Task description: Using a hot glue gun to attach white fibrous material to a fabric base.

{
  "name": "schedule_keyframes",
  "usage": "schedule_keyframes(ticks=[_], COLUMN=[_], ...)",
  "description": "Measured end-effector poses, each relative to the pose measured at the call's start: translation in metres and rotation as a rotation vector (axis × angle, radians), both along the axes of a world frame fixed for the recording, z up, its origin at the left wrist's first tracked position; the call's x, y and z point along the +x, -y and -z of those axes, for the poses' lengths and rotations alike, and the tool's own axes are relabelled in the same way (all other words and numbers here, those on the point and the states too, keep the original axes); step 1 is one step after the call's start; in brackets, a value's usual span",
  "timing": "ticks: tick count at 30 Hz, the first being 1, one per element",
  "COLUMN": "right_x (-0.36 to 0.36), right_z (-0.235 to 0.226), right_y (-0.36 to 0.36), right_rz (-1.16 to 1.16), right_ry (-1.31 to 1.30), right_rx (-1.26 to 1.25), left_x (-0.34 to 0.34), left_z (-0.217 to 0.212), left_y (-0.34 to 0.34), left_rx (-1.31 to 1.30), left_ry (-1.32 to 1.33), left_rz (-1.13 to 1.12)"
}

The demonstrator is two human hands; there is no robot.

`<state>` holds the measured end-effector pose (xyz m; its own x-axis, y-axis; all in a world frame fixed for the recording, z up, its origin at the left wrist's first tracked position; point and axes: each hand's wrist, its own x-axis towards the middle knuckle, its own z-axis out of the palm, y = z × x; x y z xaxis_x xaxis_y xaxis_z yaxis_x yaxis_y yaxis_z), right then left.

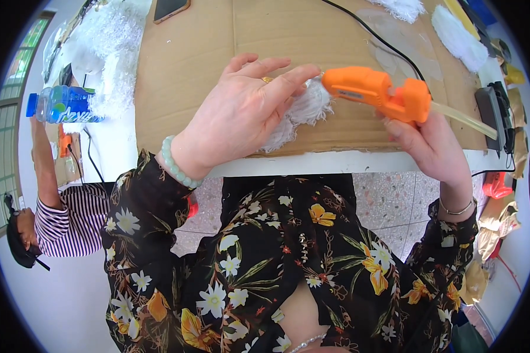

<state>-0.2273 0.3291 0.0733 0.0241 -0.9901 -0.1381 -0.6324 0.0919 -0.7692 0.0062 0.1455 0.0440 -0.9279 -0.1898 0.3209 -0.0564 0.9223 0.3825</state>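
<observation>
Gluing step: left hand flat, fingers spread, pinning white fringe to cardboard; right hand clenched round orange glue gun, nozzle at fringe; next likely needs a steady squeeze.

- A white table is covered by a cardboard sheet.
- A phone, white fluffy pieces and a black cable are seen on the cardboard.
- A bottle lies at the left.

Orange glue gun, white fluffy piece, brown cardboard, black floral sleeves.
</observation>
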Motion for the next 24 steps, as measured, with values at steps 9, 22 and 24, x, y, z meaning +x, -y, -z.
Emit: schedule_keyframes(ticks=[9, 22, 24], right_x=[-0.011, -0.014, -0.012], right_z=[-0.003, 0.005, 0.006], right_y=[-0.021, -0.028, -0.028], right_rz=[0.144, 0.187, 0.164], right_ry=[0.106, 0.199, 0.209], right_rx=[-0.075, -0.020, -0.009], left_x=[-0.009, -0.005, 0.001], left_z=[-0.007, -0.011, -0.007], left_y=[-0.005, 0.024, 0.025], left_rx=[-0.217, 0.614, 0.537], left_ry=[0.087, -0.033, -0.208], left_rz=[0.053, -0.056, -0.110])
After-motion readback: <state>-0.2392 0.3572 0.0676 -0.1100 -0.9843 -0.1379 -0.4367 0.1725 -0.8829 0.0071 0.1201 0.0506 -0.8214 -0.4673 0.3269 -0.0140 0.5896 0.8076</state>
